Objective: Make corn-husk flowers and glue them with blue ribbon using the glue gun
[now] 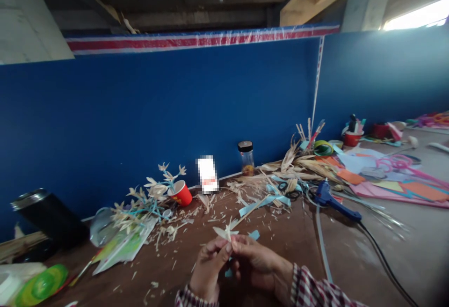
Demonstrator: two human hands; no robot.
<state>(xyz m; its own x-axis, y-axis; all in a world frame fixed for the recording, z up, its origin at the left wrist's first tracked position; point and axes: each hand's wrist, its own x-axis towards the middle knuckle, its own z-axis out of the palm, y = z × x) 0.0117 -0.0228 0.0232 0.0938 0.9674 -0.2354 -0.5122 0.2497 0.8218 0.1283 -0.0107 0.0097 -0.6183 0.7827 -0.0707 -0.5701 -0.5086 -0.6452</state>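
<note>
Pinched between my two hands is a small flower (223,233) of pale, dry husk-like strips, its pointed petals spreading above the fingertips. My left hand (209,266) closes on its base with thumb and fingers. From the other side my right hand (258,261) grips the same base, fingertips nearly touching the left thumb. Light blue paper strips lie partly hidden below and behind the hands. Similar pale flowers on blue stems (142,208) lie to the left, some reaching into a tipped red paper cup (181,193).
Husk scraps and shavings litter the brown table (196,251). A blue glue gun (333,201) with a black cord lies at right. A lidded jar (246,159) stands by the blue partition (175,110). Coloured paper (426,190) covers the far right; a dark bottle (49,220) leans at left.
</note>
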